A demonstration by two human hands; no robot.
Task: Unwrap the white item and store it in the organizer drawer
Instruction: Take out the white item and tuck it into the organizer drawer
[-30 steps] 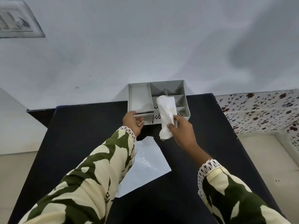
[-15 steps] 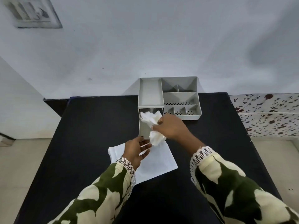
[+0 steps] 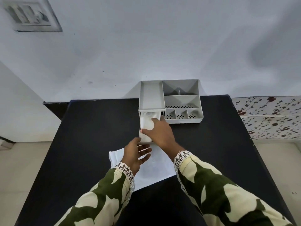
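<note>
Nearest, 2 sleeves in green and cream with lace cuffs reach forward over a black table (image 3: 91,128). Under the wrists a flat white wrapper (image 3: 156,168) lies spread on the table. The left hand (image 3: 135,155) hovers over the wrapper's far part, palm turned right, fingers loosely spread and holding nothing, its fingertips close to the front end of the drawer (image 3: 141,128). The right hand (image 3: 160,132) lies flat, palm down, over the pulled-out drawer, fingers extended and a little apart, pressing on the white item (image 3: 146,122). The item sits crumpled inside the drawer and fills most of it. The drawer sticks out from the left part of a grey organizer (image 3: 182,101), which stands at the table's far edge against a pale wall (image 3: 146,46). The organizer's 6 right-hand compartments show nothing inside.
</note>
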